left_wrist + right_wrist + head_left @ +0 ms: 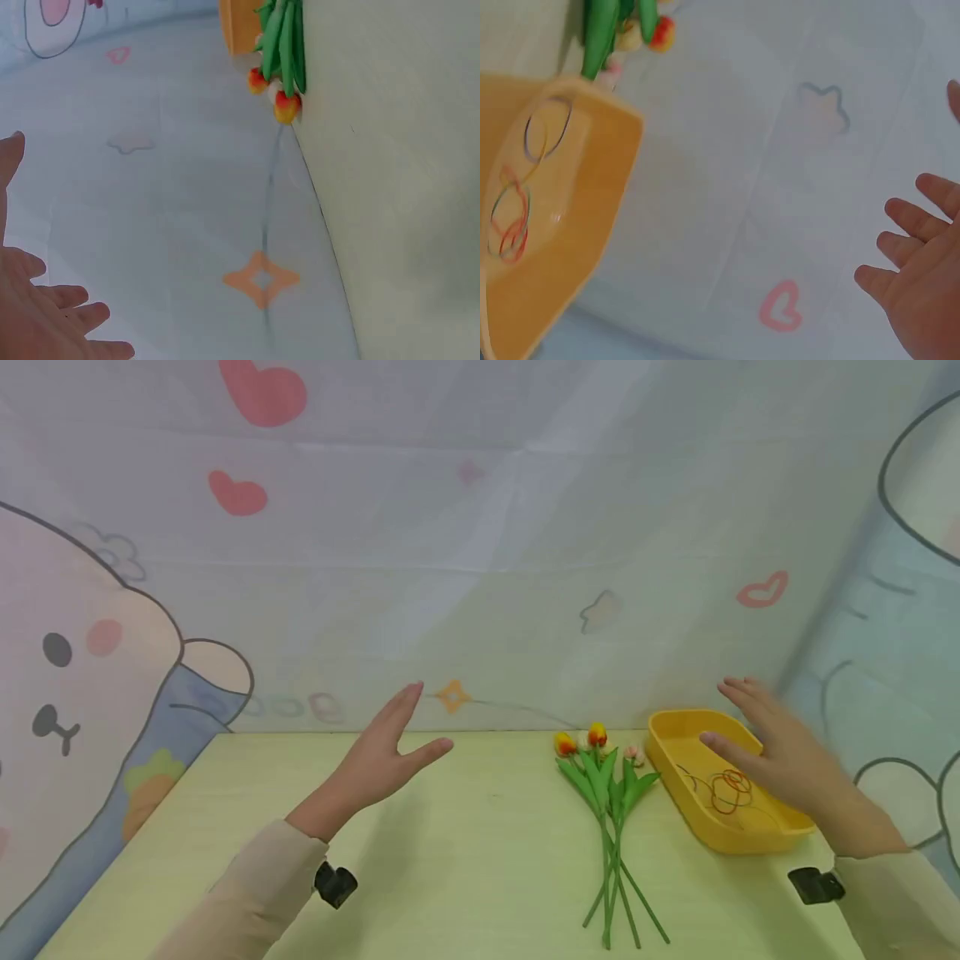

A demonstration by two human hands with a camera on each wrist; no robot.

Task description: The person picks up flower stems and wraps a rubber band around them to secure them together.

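We see the left hand (369, 766) raised over the pale table (465, 868), its fingers straight, its thumb spread away from them and nothing in its grasp. We find the right hand (789, 762) raised too, also empty, its fingers extended and thumb apart. Between the two grips, nearer the right one, we see the artificial flowers (612, 789) lying on the table, red-and-yellow and paler blooms pointing away from us and green stems crossing below. Just beside them, under the right grip in the head view, we make out the yellow tray (738, 842), with thin coloured bands (731, 791) lying inside it. Below each grip we notice a sleeve and a small black device at the wrist. Beyond both grips we face a printed cloth (480, 568) with hearts and cartoon figures.
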